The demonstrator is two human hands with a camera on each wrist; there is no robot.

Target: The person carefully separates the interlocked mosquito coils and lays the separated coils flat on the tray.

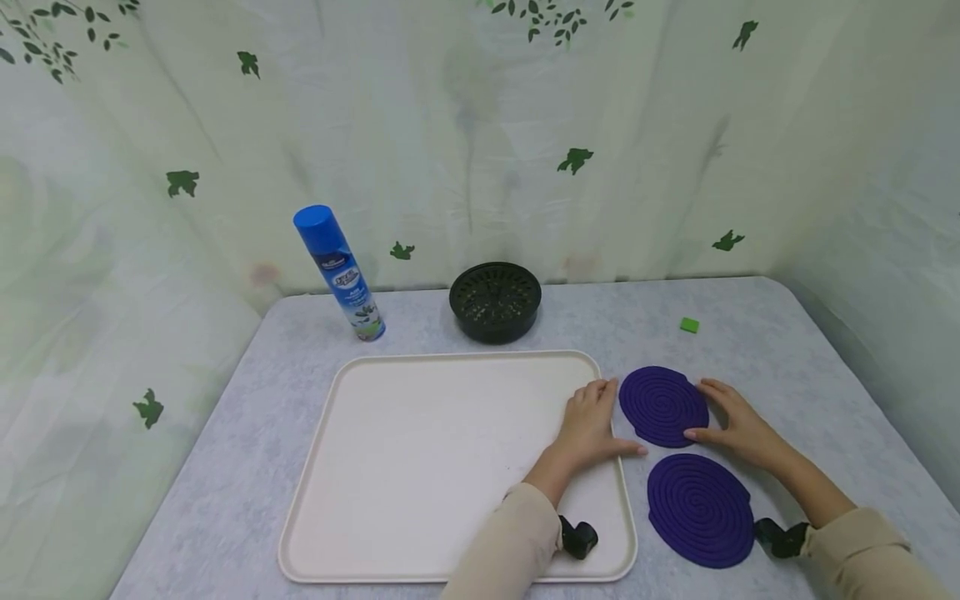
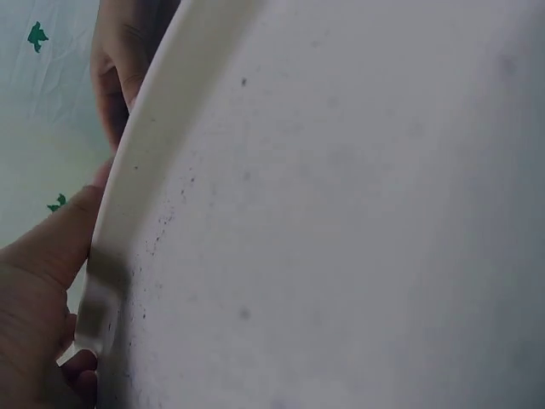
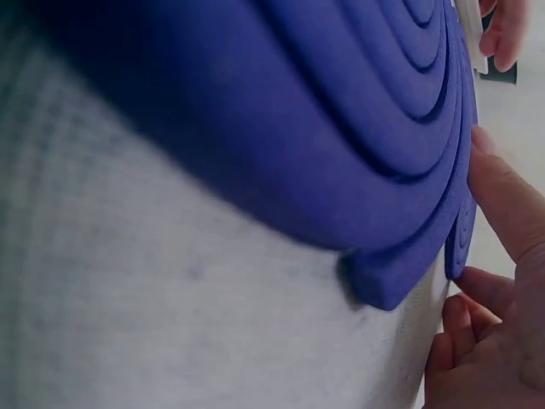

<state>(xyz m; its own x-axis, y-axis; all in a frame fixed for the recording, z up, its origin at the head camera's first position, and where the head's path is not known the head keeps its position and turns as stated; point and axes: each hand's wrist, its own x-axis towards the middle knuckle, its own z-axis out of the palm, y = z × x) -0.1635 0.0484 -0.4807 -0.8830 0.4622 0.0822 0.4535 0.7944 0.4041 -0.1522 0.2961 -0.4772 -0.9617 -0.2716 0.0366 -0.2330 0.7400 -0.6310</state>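
Left hand (image 1: 588, 427) at rim of white tray (image 1: 442, 467); black bowl (image 1: 496, 304) beyond

Two purple mats (image 1: 663, 407) (image 1: 700, 510), two hands (image 1: 588, 427) (image 1: 738, 427), one white tray (image 1: 442, 467).
There are also one table (image 1: 210, 500), one blue spray can (image 1: 341, 275), one round black basket (image 1: 495, 331), one small green block (image 1: 689, 325) and two black wrist cameras (image 1: 577, 540) (image 1: 782, 539).

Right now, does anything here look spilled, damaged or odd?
Yes: dark specks dot the white tray near its rim in the left wrist view, odd on so plain a surface; dirt or wear, I cannot tell.
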